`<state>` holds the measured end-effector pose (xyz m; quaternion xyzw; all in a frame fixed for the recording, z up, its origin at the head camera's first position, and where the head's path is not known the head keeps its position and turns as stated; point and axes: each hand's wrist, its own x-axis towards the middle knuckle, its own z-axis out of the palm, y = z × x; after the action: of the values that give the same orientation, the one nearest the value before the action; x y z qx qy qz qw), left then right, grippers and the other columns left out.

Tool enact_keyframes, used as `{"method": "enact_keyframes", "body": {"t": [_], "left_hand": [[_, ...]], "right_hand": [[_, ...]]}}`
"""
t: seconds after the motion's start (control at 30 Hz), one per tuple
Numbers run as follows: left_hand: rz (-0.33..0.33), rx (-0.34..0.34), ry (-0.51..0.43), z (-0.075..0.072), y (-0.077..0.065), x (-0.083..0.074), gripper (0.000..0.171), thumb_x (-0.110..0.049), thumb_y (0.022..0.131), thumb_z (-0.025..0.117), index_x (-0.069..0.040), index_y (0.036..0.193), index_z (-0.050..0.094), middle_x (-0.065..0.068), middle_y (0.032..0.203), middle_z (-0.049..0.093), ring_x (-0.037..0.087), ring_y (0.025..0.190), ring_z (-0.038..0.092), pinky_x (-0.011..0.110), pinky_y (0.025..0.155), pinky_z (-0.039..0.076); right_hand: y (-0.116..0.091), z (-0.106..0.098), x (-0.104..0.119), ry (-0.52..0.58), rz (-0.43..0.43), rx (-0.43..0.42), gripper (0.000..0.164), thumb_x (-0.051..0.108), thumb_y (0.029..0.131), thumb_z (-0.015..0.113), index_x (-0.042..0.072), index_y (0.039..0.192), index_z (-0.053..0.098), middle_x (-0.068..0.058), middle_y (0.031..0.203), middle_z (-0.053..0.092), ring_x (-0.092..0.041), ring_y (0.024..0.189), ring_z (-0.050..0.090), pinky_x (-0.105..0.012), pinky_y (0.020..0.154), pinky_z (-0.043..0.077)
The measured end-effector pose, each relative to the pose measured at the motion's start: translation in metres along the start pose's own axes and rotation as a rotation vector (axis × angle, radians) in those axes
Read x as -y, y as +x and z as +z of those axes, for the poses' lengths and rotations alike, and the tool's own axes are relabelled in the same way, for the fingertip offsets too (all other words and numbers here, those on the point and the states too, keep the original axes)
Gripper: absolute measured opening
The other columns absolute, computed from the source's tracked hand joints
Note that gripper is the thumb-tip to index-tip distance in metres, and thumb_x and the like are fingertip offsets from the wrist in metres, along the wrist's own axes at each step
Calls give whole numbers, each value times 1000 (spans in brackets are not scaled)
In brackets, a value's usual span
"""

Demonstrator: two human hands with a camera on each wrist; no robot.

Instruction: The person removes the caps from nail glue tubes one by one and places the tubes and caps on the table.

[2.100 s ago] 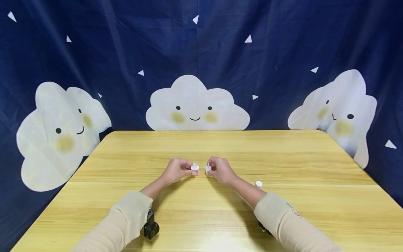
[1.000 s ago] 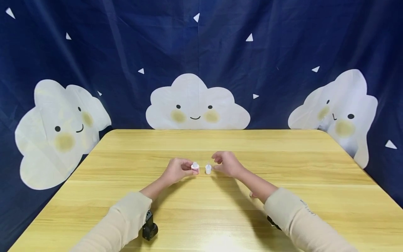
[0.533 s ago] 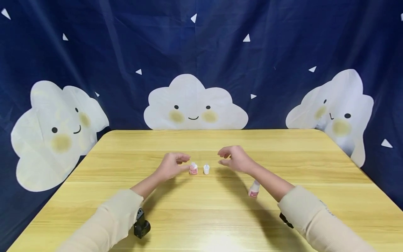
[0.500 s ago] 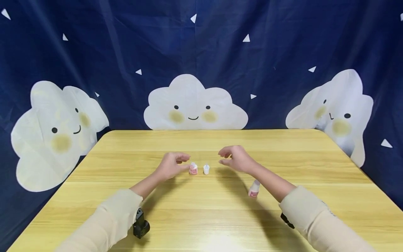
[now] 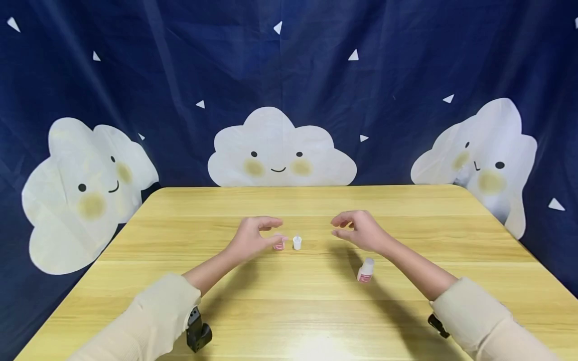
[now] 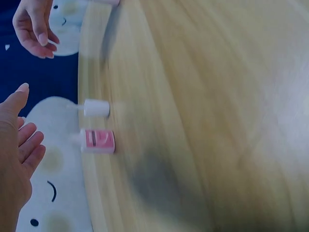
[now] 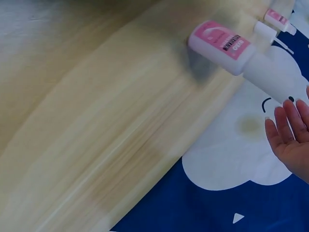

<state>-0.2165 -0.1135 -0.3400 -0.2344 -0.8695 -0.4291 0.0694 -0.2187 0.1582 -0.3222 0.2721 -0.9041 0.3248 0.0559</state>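
Observation:
My left hand (image 5: 252, 239) hovers over the table with thumb and fingers spread apart. Its thumb partly covers a small white bottle with a pink label (image 5: 279, 246) in the head view; the left wrist view shows that bottle upright, its narrow tip blurred. Just right of it stands a white cap (image 5: 297, 243), upturned, with a thin stem sticking up. My right hand (image 5: 365, 231) is raised farther right, fingers loosely bent and holding nothing. Nearer to me, below that hand, a larger white bottle with a pink label and a white cap (image 7: 222, 44) stands upright.
All of it stands on a light wooden table (image 5: 289, 306). Behind the table hangs a dark blue curtain (image 5: 384, 75) printed with clouds and triangles. A black wrist camera (image 5: 197, 331) sits below the left sleeve.
The right hand lets go of the white cap and moves right, uncovering the larger bottle. The left hand releases the small bottle and lifts off it, fingers spreading.

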Motion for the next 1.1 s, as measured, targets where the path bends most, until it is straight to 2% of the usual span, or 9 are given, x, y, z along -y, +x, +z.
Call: {"method": "enact_keyframes", "body": {"t": [0.27, 0.4, 0.53, 0.63, 0.77, 0.93, 1.1], "left_hand": [[51, 88, -91, 18, -12, -13, 35, -15, 77, 76, 6, 104, 67, 20, 108, 68, 31, 92, 66, 39, 78, 56], [68, 118, -109, 26, -17, -17, 35, -17, 77, 76, 3, 104, 68, 18, 109, 68, 29, 100, 65, 38, 85, 54], [46, 152, -86, 37, -19, -19, 36, -19, 78, 75, 0, 106, 67, 13, 110, 68, 25, 106, 63, 33, 91, 51], [17, 191, -87, 46, -23, -20, 36, -20, 79, 74, 1, 107, 67, 12, 111, 68, 25, 106, 63, 34, 91, 51], [9, 233, -121, 58, -27, -19, 36, -19, 80, 74, 3, 108, 66, 13, 111, 68, 25, 104, 63, 34, 91, 51], [38, 249, -141, 71, -28, -21, 36, -18, 80, 73, 4, 108, 66, 14, 111, 68, 25, 104, 64, 27, 89, 52], [58, 258, -137, 82, -26, -25, 35, -18, 80, 73, 4, 107, 66, 15, 110, 68, 24, 103, 65, 22, 87, 52]], "right_hand": [[-21, -3, -4, 1, -7, 2, 15, 6, 83, 66, -1, 96, 68, -14, 95, 71, -26, 87, 64, -43, 77, 52], [-29, -2, -6, 10, -2, 0, 14, 6, 84, 65, -1, 96, 69, -15, 95, 71, -25, 87, 64, -43, 78, 53], [-36, -2, -8, 44, 19, -6, 15, 7, 84, 66, -1, 97, 69, -14, 96, 71, -23, 87, 64, -38, 79, 54], [-42, -4, -11, 78, 32, -4, 17, 8, 84, 66, -2, 97, 69, -15, 96, 70, -22, 87, 64, -34, 78, 54], [-51, -5, -13, 100, 44, -7, 18, 10, 85, 66, -3, 97, 69, -17, 97, 70, -19, 86, 65, -31, 77, 54], [-63, -3, -15, 91, 46, -42, 17, 10, 84, 67, -2, 96, 69, -14, 97, 70, -15, 85, 64, -31, 77, 54], [-74, -1, -18, 81, 22, -113, 15, 7, 81, 70, 1, 94, 69, -12, 95, 71, -14, 84, 64, -29, 75, 55]]}}
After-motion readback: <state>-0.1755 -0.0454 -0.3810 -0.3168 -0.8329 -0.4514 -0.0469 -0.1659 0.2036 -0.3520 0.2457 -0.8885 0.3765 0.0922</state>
